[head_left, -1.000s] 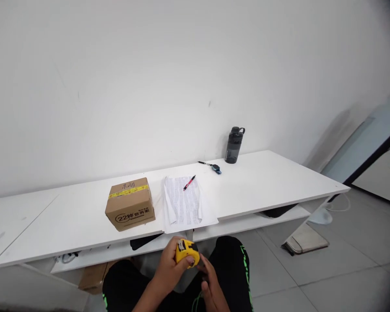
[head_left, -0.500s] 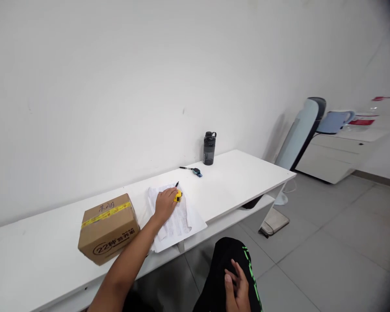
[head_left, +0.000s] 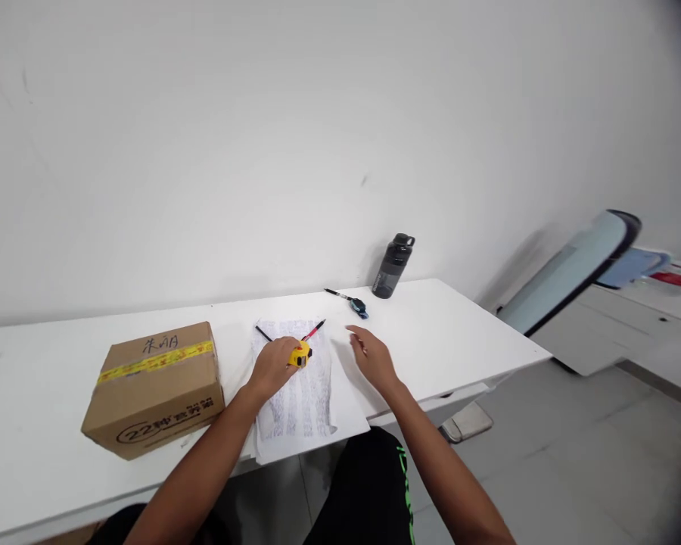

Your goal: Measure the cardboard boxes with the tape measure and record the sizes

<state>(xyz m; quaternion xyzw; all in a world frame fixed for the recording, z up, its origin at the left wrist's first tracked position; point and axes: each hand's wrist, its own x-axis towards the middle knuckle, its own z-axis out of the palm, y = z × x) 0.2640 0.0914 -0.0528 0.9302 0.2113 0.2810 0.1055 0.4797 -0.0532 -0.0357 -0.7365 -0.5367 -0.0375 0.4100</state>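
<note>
My left hand [head_left: 273,369] is closed around a yellow tape measure [head_left: 300,354], low over the printed sheets of paper [head_left: 302,412]. A red and black pen [head_left: 315,330] slants out beyond the tape measure. On the other side of the hand the end of a black pen [head_left: 262,333] shows; the hand hides the rest of both pens. My right hand [head_left: 373,357] is over the table just right of the paper, fingers apart and slightly bent, with nothing in it.
A taped cardboard box [head_left: 159,386] stands left of my left forearm. Toward the wall are a dark water bottle [head_left: 393,266], another pen [head_left: 337,293] and a dark teal object [head_left: 359,306]. Beyond the right end of the white table [head_left: 477,333] leans a pale panel [head_left: 573,272].
My right hand has risen from my lap to the table beside the paper. My left hand has drawn the tape measure slightly nearer, and more of the pens shows. The camera view has shifted.
</note>
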